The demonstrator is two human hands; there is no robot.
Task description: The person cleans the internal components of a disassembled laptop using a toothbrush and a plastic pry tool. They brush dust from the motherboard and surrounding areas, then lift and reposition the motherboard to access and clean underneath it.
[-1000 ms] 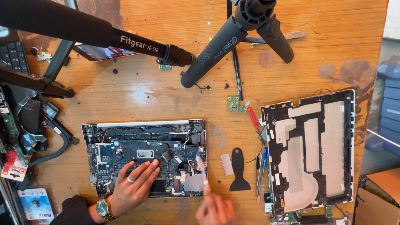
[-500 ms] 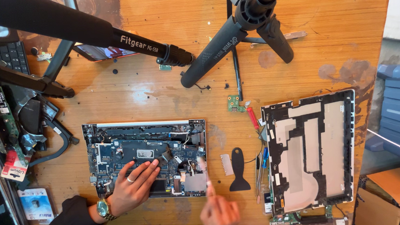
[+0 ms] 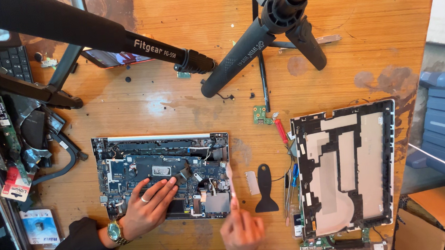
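Under the head camera, on the wooden table [image 3: 334,68], the left hand [image 3: 147,210] lies flat and open-fingered on the opened laptop base [image 3: 163,174], pressing its lower middle and gripping nothing. Just right of it, the right hand [image 3: 241,232] pinches a thin pale strip [image 3: 231,185] that stands up from the fingers along the base's right edge, long axis running away from the person. Beyond that grip to the right lie a black pry tool [image 3: 264,190], close by, then the removed bottom cover [image 3: 345,168]. The right hand is nearer both.
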